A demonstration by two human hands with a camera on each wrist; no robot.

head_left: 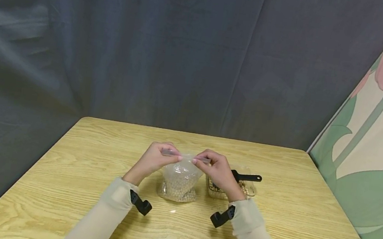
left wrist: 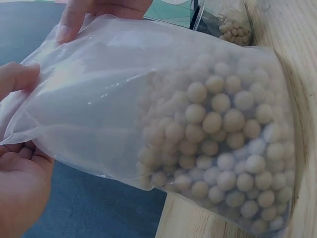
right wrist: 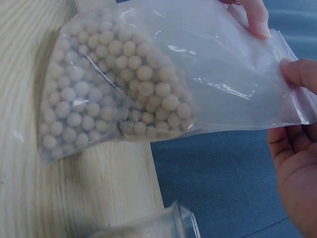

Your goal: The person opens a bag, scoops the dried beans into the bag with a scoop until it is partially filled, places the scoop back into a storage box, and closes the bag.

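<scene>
A clear plastic bag (head_left: 181,178) stands upright on the wooden table, its lower part filled with small round beige balls (left wrist: 223,124). My left hand (head_left: 158,158) pinches the left side of the bag's top edge between thumb and fingers. On the other side, my right hand (head_left: 215,168) pinches the same edge, the two thumbs a short way apart. In the right wrist view the bag's top (right wrist: 292,94) is drawn flat between the hands, and the balls lie heaped at the bottom.
Right of the bag, partly behind my right forearm, sits a clear container (head_left: 217,194) with more beige balls. A black-handled scoop (head_left: 251,178) lies across it. The wooden table (head_left: 99,156) ends at a dark curtain (head_left: 171,52); a flower-patterned cloth (head_left: 382,160) hangs on the right.
</scene>
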